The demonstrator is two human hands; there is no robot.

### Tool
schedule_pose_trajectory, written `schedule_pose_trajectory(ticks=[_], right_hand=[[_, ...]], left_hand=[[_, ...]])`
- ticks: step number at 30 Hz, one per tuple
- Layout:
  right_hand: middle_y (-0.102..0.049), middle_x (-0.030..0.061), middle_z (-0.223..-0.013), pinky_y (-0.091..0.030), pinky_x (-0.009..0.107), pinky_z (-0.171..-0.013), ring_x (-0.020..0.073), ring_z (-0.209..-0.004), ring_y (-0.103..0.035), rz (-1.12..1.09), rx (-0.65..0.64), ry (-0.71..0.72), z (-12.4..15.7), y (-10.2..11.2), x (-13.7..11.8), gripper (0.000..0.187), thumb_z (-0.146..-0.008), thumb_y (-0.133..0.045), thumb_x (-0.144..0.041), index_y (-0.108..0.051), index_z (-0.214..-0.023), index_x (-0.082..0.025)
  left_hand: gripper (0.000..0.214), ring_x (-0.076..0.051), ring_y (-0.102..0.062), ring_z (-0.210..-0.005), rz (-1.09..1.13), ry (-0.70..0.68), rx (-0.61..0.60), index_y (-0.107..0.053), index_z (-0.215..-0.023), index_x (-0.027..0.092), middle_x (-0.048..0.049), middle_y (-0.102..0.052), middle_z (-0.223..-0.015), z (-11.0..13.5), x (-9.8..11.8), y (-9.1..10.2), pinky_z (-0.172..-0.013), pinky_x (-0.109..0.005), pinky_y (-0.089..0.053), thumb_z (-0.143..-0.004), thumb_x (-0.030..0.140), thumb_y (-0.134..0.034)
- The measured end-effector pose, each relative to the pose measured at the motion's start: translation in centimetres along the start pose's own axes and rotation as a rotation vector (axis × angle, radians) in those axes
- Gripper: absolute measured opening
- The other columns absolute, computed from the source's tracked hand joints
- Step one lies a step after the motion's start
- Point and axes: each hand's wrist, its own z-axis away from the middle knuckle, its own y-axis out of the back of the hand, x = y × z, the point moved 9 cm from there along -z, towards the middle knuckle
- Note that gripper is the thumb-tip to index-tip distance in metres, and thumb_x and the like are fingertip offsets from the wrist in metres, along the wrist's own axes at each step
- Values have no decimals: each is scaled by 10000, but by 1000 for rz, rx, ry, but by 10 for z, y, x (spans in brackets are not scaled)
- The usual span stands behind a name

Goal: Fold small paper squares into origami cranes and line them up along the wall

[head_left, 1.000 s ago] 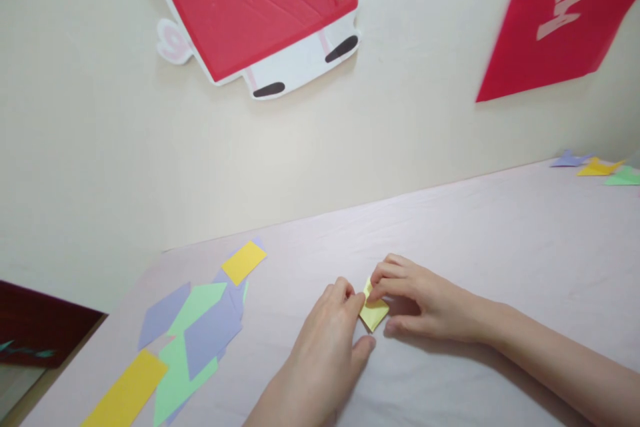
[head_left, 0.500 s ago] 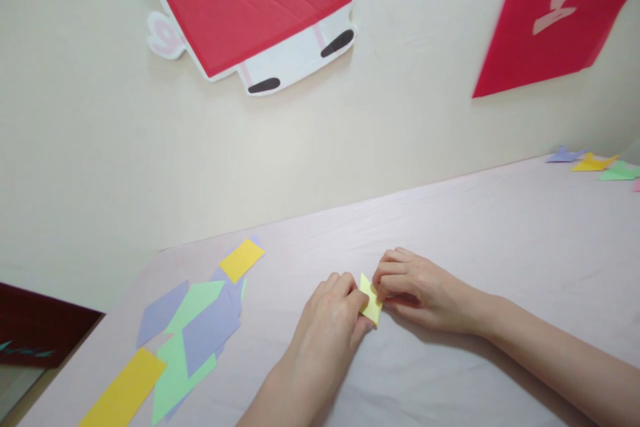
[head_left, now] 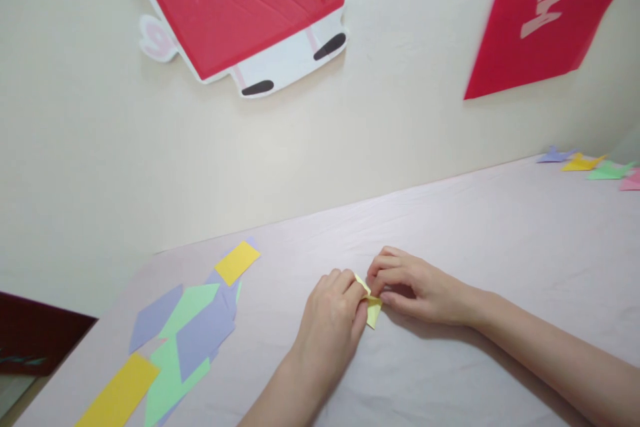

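Note:
A small folded piece of pale yellow paper is between my two hands, low over the light sheet. My left hand grips its left side with thumb and fingers, which cover part of it. At the paper's right side, my right hand pinches an edge or flap with curled fingers. A raised fold shows across the paper's middle, and one pointed end sticks out toward me.
Left of my hands lies a loose pile of purple, green and yellow paper pieces. Several small folded paper shapes stand in a row at the far right. The wall behind carries a red-and-white cutout and a red sheet.
A flap of the yellow paper now stands up along its middle, where the paper looked flatter before. My right fingers have shifted slightly left and closed at its edge. The view has moved slightly.

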Motion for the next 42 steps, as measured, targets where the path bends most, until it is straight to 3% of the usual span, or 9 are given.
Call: schedule_pose_trajectory(ticks=[3, 8, 13, 18, 23, 29, 37, 42], right_hand=[[-632, 56, -899, -440, 340, -839, 198, -914, -525, -12, 23, -22, 0, 2, 6, 226, -843, -510, -30, -655, -778, -190], [-616, 47, -925, -428, 351, -875, 197, -943, -521, -70, 36, -80, 0, 2, 16, 153, -855, -575, -78, -662, -809, -195], [-609, 48, -929, -417, 360, -888, 199, -952, -513, -101, 9, -128, 0, 2, 22, 124, -905, -582, -169, -685, -844, -197], [-592, 49, -947, -409, 365, -902, 209, -973, -507, -93, -25, -161, 0, 1, 25, 117, -892, -604, -177, -711, -855, -209], [-604, 52, -954, -407, 358, -888, 210, -967, -507, -101, -20, -173, 0, 0, 28, 115, -898, -608, -222, -715, -858, -207], [-601, 50, -961, -399, 355, -900, 205, -980, -504, -121, -43, -170, 1, 0, 31, 160, -937, -564, -261, -703, -878, -210], [-605, 33, -899, -394, 349, -863, 213, -956, -499, -128, 12, -272, -2, -2, 36, 84, -857, -658, -219, -650, -777, -194], [-592, 23, -826, -390, 331, -804, 212, -904, -497, -42, 58, -356, -5, -4, 37, 96, -785, -692, -134, -624, -741, -186]], left_hand=[[173, -194, -533, -808, 38, -13, 65, -551, -745, 199, -16, -609, -837, -3, -1, 0, -713, -317, -404, -859, 71, -572], [187, -199, -528, -784, 19, -6, 129, -524, -722, 195, -17, -601, -799, -4, -1, 0, -702, -329, -396, -850, 73, -585], [132, -213, -543, -825, 11, 9, 102, -559, -788, 193, -22, -615, -851, -4, -2, -3, -724, -336, -425, -849, 104, -636], [94, -231, -544, -838, -92, -61, 62, -598, -867, 185, -35, -629, -893, -3, 6, -6, -732, -359, -445, -864, 92, -612], [103, -238, -543, -821, -112, -8, 90, -583, -816, 171, -48, -614, -852, -6, 4, -10, -735, -368, -453, -848, 74, -600], [134, -224, -549, -792, -43, 17, 137, -554, -787, 184, -31, -609, -820, -7, 1, -8, -705, -345, -446, -859, 109, -639], [152, -199, -541, -793, 155, 59, 147, -564, -750, 182, -18, -608, -795, -9, -8, -4, -701, -303, -401, -857, 94, -625], [220, -170, -543, -748, 352, 133, 22, -567, -662, 177, -5, -606, -726, -15, -21, -3, -674, -266, -374, -872, 112, -568]])
